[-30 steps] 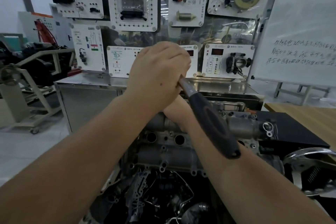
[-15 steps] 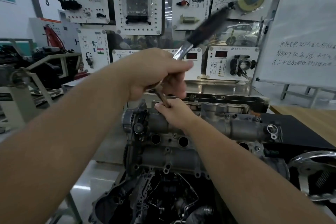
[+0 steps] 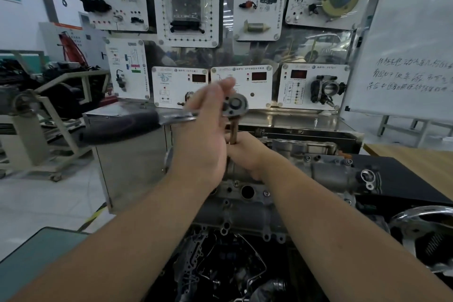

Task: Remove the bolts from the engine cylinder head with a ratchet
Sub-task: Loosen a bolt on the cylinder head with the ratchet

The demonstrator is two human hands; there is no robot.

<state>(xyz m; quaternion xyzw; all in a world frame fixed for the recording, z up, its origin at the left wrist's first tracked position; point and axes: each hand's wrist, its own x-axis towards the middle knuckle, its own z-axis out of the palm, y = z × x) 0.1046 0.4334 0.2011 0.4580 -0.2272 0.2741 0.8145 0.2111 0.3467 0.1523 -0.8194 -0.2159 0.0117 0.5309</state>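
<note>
My left hand (image 3: 206, 127), fingers straight, pushes the black-handled steel ratchet (image 3: 147, 121); handle lies out left, horizontal. My right hand (image 3: 247, 154) grips the upright steel extension bar (image 3: 234, 130) above the grey aluminium cylinder head (image 3: 318, 169).

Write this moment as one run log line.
left hand: open against ratchet | right hand: grips extension | cylinder head: bolt hidden

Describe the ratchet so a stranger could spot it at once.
Start at the grey engine cylinder head at centre. Above it, the left hand is at a ratchet whose black handle points left. Its round metal head, atop an upright extension, sets it apart.
</note>
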